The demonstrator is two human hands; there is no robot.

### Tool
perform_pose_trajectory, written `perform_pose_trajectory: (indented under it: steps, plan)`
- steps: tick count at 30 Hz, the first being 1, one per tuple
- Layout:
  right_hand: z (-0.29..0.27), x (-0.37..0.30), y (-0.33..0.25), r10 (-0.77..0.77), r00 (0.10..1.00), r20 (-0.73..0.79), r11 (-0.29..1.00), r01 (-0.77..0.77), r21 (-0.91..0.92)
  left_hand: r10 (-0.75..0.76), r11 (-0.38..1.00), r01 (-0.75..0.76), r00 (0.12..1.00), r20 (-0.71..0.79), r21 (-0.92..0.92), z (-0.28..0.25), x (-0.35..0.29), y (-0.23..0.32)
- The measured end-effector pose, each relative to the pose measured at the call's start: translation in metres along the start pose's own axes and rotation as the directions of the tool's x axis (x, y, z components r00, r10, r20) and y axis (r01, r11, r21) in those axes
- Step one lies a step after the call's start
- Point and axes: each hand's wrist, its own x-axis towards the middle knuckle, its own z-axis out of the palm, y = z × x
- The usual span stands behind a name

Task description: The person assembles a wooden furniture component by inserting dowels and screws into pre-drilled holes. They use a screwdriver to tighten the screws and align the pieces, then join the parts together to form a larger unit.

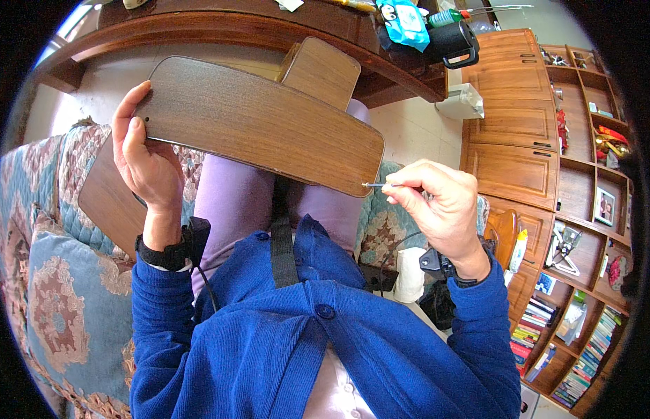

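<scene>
A long dark wooden panel [262,122] with rounded corners lies across my lap. My left hand [145,157] grips its left end, thumb on top near a small hole. My right hand [440,202] pinches a thin metal screw [378,185] whose tip touches the panel's right edge. A second wooden panel [323,70] stands behind the first one. A third panel [108,199] rests under my left wrist on the sofa.
I sit on a patterned sofa [53,279]. A dark wooden table [269,28] stands ahead, with a black mug [451,42] and a blue packet [405,21] on it. Wooden cabinets and shelves [548,174] with books fill the right side.
</scene>
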Motion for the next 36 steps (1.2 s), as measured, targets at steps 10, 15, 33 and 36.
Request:
perform_pose_trajectory:
  steps: [10,15,33,36]
  plan:
    - [0.001,0.003,-0.007,-0.1,0.995,0.014,0.985,0.101,-0.137,0.019,1.0,-0.019,0.999,0.028,0.0,-0.002,0.001,-0.002]
    - [0.007,0.002,-0.007,-0.041,0.999,-0.012,0.99,0.039,-0.132,0.017,1.0,-0.017,0.999,0.039,-0.002,-0.002,0.0,-0.004]
    - [-0.04,0.051,-0.026,-0.601,0.507,0.618,0.266,0.856,-0.444,0.026,0.998,-0.031,0.997,0.079,0.051,-0.003,0.003,-0.002]
    - [-0.044,0.064,-0.022,-0.603,0.423,0.676,0.235,0.904,-0.356,0.041,0.999,-0.043,0.997,0.063,0.033,-0.001,0.003,-0.003]
